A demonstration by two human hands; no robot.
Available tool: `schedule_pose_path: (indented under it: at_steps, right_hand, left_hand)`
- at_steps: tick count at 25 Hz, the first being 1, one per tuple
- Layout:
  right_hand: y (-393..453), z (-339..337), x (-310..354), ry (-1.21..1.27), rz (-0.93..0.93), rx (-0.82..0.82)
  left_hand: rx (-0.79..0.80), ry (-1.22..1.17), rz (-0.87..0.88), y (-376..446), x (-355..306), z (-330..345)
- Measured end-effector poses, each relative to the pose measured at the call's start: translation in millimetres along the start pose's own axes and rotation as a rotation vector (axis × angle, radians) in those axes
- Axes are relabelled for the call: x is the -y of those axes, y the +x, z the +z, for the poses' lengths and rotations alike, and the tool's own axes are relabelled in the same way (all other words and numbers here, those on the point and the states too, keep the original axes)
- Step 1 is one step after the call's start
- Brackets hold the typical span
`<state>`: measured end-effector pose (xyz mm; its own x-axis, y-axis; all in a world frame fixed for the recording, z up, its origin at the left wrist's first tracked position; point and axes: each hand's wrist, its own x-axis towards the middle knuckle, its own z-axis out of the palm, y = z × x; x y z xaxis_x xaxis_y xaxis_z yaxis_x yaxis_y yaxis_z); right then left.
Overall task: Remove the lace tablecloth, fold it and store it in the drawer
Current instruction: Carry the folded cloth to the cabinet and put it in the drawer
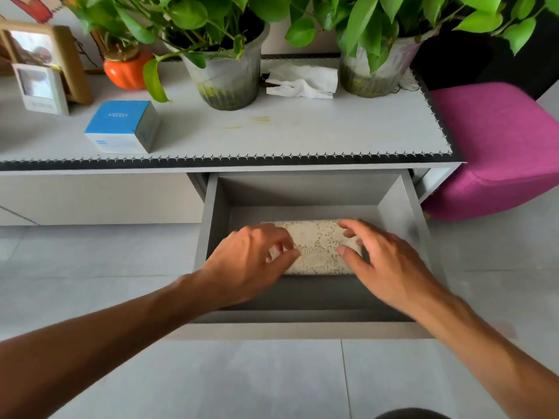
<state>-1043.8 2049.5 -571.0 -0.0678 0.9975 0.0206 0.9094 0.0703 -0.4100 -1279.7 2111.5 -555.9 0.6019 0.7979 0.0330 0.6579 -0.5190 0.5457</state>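
The cream lace tablecloth (pixel 317 251), folded into a compact rectangle, lies on the floor of the pulled-out grey drawer (pixel 211 225). My left hand (pixel 251 261) rests over its left end, fingers spread and curled lightly on the lace. My right hand (pixel 384 261) covers its right end, fingers apart, thumb touching the fabric. Neither hand is closed around the cloth. Both ends of the cloth are hidden under my hands.
Above the drawer the grey cabinet top (pixel 302 131) carries two potted plants (pixel 227 74) (pixel 375 65), a crumpled white tissue (pixel 302 81), a blue and white box (pixel 122 127), an orange vase (pixel 127 71) and picture frames (pixel 42 86). A magenta stool (pixel 499 146) stands at the right.
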Motion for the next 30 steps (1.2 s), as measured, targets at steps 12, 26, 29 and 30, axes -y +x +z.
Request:
schedule_pose_path:
  at_steps: [12,26,29,30]
  right_hand:
    - [-136,86,-84,-0.771,-0.638,-0.009]
    - [-21,59,-97,-0.621,-0.171,-0.226]
    - [8,52,-96,-0.673,-0.111,-0.201]
    - [18,50,-96,-0.683,-0.087,-0.179]
  left_hand:
    - [0.31,1.363,0.787,-124,62,43]
    - [0.164,1.152,0.417,-10,88,19]
    - [0.149,1.169,0.386,15,84,11]
    - [0.149,1.166,0.375,23,86,9]
